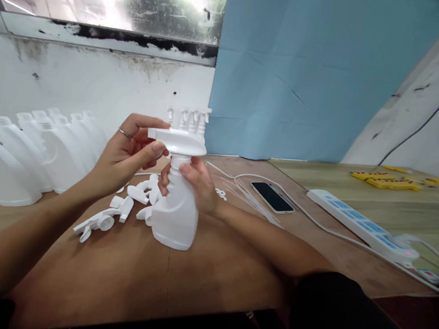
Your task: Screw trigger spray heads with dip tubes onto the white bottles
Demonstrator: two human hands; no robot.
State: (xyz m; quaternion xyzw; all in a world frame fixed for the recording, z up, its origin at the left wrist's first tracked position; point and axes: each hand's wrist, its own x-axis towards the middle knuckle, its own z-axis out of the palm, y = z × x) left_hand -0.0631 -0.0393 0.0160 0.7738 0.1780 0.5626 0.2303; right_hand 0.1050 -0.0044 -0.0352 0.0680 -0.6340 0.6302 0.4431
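Note:
A white spray bottle (pixel 177 212) is upright in front of me, with a white trigger sprayer head (pixel 178 141) on its neck. My right hand (pixel 197 180) is wrapped round the neck, its thumb across the front just below the head. At the nozzle end on the left, my left hand (pixel 137 146) pinches the sprayer head between thumb and fingers; a ring is on one finger. Behind and left of the bottle, several loose white sprayer heads (pixel 102 220) lie in a heap on the brown table (pixel 108 284).
Several open white bottles (pixel 58 155) stand at the left. Finished-looking spray bottles (pixel 193 121) stand behind my hands. Thin white tubes (pixel 253 200), a phone (pixel 272 196) and a power strip (pixel 362 225) with a cable lie to the right. Yellow pieces (pixel 385 179) are farther right.

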